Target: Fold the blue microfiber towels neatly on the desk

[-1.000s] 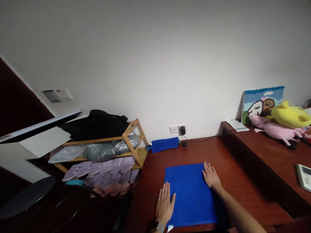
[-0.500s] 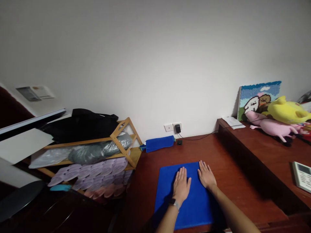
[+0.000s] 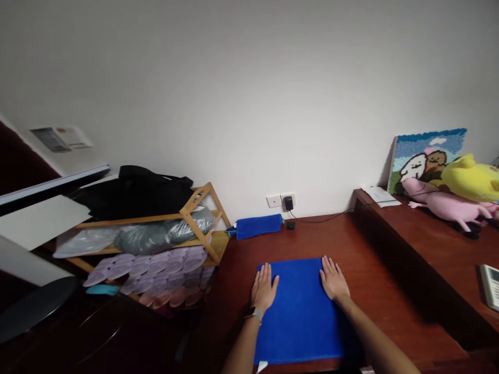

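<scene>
Presently our left hand (image 3: 264,291) and right hand (image 3: 334,280) lie open across the far corners of the square blue fabric cloth (image 3: 300,311) on the reddish-brown wooden desk (image 3: 323,239); uneven pressure could wrinkle it.

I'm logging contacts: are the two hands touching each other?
No, the spread blue cloth shows between the left hand and the right hand.
</scene>
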Motion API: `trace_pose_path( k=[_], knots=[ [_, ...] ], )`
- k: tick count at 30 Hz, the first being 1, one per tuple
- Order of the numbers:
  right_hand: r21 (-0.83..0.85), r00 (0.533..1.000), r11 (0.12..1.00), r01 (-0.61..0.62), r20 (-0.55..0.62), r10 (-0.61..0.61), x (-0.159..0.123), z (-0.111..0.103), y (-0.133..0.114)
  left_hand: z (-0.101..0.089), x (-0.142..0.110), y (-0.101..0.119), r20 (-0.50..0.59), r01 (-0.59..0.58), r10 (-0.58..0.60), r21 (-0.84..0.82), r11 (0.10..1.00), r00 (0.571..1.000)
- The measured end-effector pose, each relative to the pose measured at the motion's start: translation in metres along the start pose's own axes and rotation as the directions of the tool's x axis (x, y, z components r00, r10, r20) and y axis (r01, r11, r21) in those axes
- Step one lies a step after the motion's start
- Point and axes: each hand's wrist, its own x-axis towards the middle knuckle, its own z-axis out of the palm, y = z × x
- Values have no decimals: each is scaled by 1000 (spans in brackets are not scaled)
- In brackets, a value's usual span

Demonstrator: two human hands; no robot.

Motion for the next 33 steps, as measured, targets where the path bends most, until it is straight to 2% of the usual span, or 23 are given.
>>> trace_pose_path(
  k=[2,4,8,13,22,28,31,33],
  knots=[
    [-9,1000,1000,-2,1,2,0,1,0,-1,-3,-16,-15,13,-13,12,1000,1000],
    [-22,1000,1000,-4,3,4,0,1,0,1,-5,-21,-36,17,-16,13,1000,999],
    [-51,1000,999,-8,14,9,0,-1,-1,3,-6,-15,-57,26,-26,2,1000,998],
    [-61,998,998,-27,49,30,-2,-6,-4,-2,-6,-13,-33,23,-23,-11,1000,999],
    [-14,999,999,-32,23,32,-51,-1,5,-6,-5,-9,-9,34,-34,21,999,999],
    [7,999,1000,-23,31,23,-61,-8,1,-12,-2,-13,1,27,-27,41,999,1000],
    [28,999,999,-21,34,20,-61,-13,-1,-19,-1,0,-54,7,-4,55,998,999],
    [46,1000,999,-4,19,3,-62,-15,-2,-20,-3,26,-112,-36,40,39,999,993]
  ],
)
